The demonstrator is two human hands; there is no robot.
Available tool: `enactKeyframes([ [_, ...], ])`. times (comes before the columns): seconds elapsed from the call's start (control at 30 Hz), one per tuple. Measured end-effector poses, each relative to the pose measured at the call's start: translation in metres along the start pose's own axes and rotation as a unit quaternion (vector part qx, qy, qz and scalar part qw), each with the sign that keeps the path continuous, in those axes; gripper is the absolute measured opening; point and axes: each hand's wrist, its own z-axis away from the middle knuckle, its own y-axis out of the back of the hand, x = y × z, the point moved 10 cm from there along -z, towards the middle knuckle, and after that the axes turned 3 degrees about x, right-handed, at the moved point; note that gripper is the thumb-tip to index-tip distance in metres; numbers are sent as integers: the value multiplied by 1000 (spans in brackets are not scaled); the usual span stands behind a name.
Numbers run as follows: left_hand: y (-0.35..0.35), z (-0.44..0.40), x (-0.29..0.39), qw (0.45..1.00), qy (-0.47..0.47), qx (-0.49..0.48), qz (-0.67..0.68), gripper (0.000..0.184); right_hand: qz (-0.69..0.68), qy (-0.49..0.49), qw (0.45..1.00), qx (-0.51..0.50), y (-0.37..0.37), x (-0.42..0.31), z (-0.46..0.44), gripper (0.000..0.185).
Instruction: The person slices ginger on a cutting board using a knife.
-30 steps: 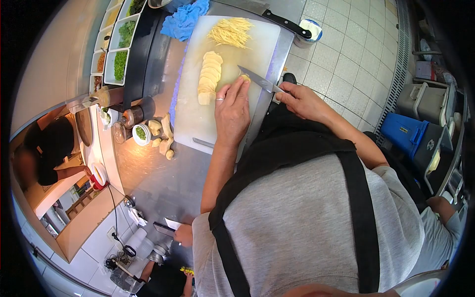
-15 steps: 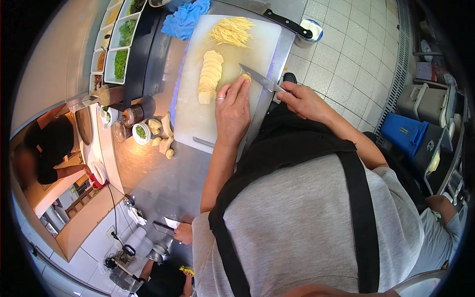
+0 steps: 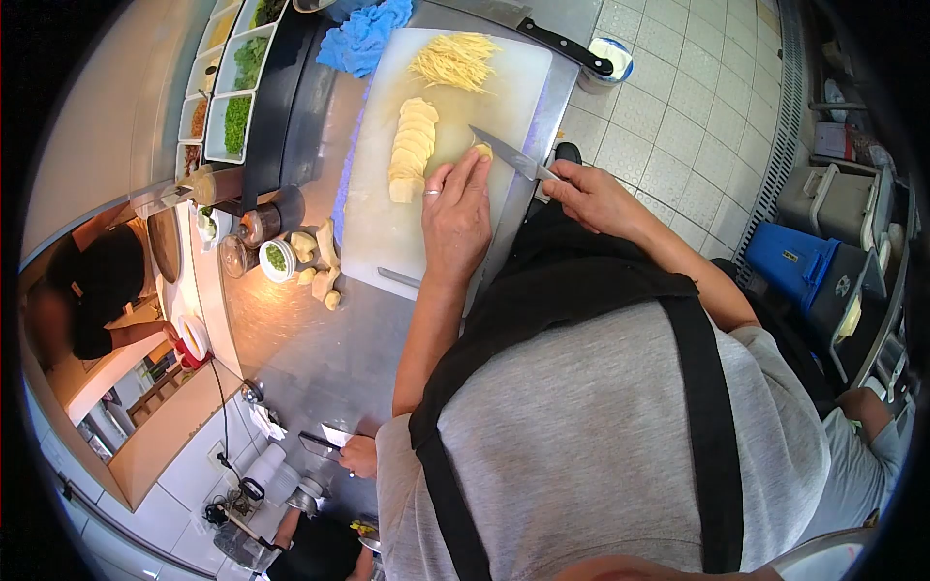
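Observation:
A white cutting board point(image 3: 378, 247) lies on the steel counter. My left hand point(image 3: 455, 218), with a ring, presses its fingertips on a small yellow piece of ginger point(image 3: 483, 151) near the board's right side. My right hand point(image 3: 593, 198) is closed round the handle of a knife point(image 3: 509, 155), whose blade lies against that piece. Left of my fingers is an overlapping row of pale yellow slices point(image 3: 412, 145). A heap of thin yellow shreds point(image 3: 453, 62) sits at the board's far end.
Ginger roots point(image 3: 325, 257) and a small tub of chopped greens point(image 3: 277, 260) stand left of the board. A blue cloth point(image 3: 362, 37) and another knife point(image 3: 562, 45) lie beyond. Other people point(image 3: 102, 281) are at the left, bottom and lower right.
My hands and the knife have hardly moved. At the bottom, the person in black has shifted slightly.

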Motion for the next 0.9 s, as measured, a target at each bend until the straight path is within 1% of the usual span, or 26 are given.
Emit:
enactKeyframes([
  [0.17,0,0,1,1000,0,-4,-3,36,-8,9,1000,5,2,-1,1,32],
  [0.47,0,-1,1,1000,-8,-2,-7,35,-9,-3,1000,-2,1,-3,2,31],
  [0.67,-1,0,2,1000,-12,-2,-14,35,26,19,999,11,2,-8,1,32],
  [0.77,0,-1,3,1000,-16,1,-18,34,36,11,999,10,1,-8,0,32],
  [0.87,-3,1,0,1000,-6,-6,-7,36,81,65,994,43,3,-11,-3,32],
  [0.9,-4,2,-2,1000,0,-9,-1,37,82,60,994,37,2,-10,-2,32],
])
